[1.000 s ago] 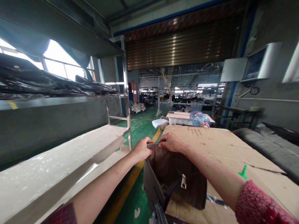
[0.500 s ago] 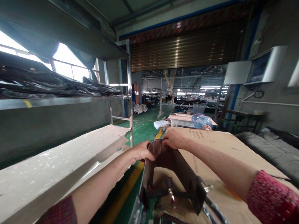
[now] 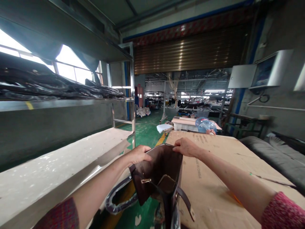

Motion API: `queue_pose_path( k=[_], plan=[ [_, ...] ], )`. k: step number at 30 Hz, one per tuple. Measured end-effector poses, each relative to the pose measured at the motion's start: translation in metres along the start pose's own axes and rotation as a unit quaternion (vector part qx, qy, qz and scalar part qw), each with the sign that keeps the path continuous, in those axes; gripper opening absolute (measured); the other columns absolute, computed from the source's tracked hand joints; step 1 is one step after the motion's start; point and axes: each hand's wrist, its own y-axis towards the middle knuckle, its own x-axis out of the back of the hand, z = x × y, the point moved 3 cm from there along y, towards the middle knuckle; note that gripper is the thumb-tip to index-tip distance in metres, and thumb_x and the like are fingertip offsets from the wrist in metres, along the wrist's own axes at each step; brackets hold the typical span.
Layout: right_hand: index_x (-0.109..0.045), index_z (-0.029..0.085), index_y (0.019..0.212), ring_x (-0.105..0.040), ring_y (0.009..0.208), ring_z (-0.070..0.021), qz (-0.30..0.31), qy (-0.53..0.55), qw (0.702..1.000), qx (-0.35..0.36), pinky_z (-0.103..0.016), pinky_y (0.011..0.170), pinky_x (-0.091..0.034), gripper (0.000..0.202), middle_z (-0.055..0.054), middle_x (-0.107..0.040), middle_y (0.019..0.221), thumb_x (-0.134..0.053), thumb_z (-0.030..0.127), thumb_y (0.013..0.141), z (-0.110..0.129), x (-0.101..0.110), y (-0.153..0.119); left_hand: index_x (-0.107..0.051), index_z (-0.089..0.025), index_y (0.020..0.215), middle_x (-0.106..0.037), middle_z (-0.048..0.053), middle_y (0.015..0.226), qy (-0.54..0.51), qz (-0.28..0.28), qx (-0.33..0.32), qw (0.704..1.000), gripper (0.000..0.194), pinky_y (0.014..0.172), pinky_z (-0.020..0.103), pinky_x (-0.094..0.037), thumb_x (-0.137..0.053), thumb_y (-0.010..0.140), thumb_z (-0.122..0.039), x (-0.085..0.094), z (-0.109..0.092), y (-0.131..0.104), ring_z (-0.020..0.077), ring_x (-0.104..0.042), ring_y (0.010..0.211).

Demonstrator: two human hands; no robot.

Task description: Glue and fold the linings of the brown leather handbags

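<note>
A dark brown bag (image 3: 164,162) hangs open at the lower centre, its mouth facing up toward me. My left hand (image 3: 140,154) grips the far left part of its rim, thumb on the inside. At the far right corner of the rim, my right hand (image 3: 187,147) pinches the edge. A plastic-wrapped handle (image 3: 114,200) loops out on the left side. On the right, a strap (image 3: 186,202) with a metal end hangs over the cardboard. A metal clasp (image 3: 146,181) shows on the left panel. The bag's bottom part is cut off by the frame.
Cardboard (image 3: 214,165) covers the table at right, with large blue bottles (image 3: 206,125) beyond it. A pale covered shelf (image 3: 71,162) runs along the left, under a metal shelf with dark plastic-wrapped items (image 3: 47,84). Grey rolled material (image 3: 269,156) lies far right.
The bag's mouth has spread and its sides have shifted. My hands have moved farther apart, the right one to the right. The wrapped handle now shows on the left and the strap hangs at right.
</note>
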Motion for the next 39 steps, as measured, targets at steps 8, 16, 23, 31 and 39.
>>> queue_pose_path(
  k=[8,16,23,31,39],
  plan=[
    [-0.069,0.015,0.084,-0.069,0.083,-0.019,0.016,0.013,1.0,-0.022,-0.036,0.08,-0.058,0.027,0.0,-0.07,0.084,-0.068,0.037,0.1,-0.007,0.003,-0.006,-0.07,-0.019,0.079,-0.063,-0.005,0.07,0.052,0.026,-0.043,0.997,0.025,0.062,0.024,-0.036,-0.066,0.058,-0.031,0.001,-0.017,-0.003,0.0172,-0.056,0.071],
    [-0.073,0.016,0.106,-0.072,0.095,-0.0213,0.022,0.07,0.996,0.047,-0.041,0.09,-0.059,0.018,-0.003,-0.075,0.1,-0.07,0.032,0.1,0.01,-0.003,0.006,-0.07,-0.019,0.082,-0.066,-0.003,0.077,0.083,0.046,-0.073,0.993,0.026,0.065,0.025,-0.038,-0.064,0.058,-0.027,-0.009,-0.031,-0.01,0.0201,-0.059,0.078],
    [-0.073,0.015,0.101,-0.072,0.088,-0.0199,0.015,0.059,0.997,0.048,-0.039,0.086,-0.06,0.019,-0.002,-0.074,0.093,-0.07,0.034,0.1,0.013,-0.01,0.012,-0.072,-0.018,0.088,-0.067,-0.003,0.082,0.087,0.044,-0.08,0.992,0.03,0.068,0.025,-0.039,-0.063,0.061,-0.027,-0.011,-0.032,-0.016,0.0204,-0.06,0.082],
    [-0.072,0.016,0.104,-0.071,0.093,-0.0204,0.004,0.041,0.996,0.081,-0.041,0.089,-0.058,0.017,-0.004,-0.074,0.101,-0.072,0.032,0.098,0.013,-0.012,0.02,-0.071,-0.018,0.084,-0.064,-0.004,0.076,0.101,0.043,-0.084,0.99,0.026,0.065,0.024,-0.037,-0.064,0.061,-0.025,-0.013,-0.03,-0.01,0.0179,-0.058,0.075],
    [-0.074,0.016,0.096,-0.071,0.093,-0.0209,0.024,0.033,0.992,0.116,-0.041,0.091,-0.057,0.014,-0.002,-0.075,0.093,-0.073,0.03,0.097,0.02,-0.011,0.018,-0.067,-0.018,0.07,-0.059,-0.004,0.062,0.125,0.027,-0.046,0.991,0.019,0.055,0.025,-0.032,-0.071,0.063,-0.036,0.006,-0.011,-0.014,0.0156,-0.052,0.063]
  ],
)
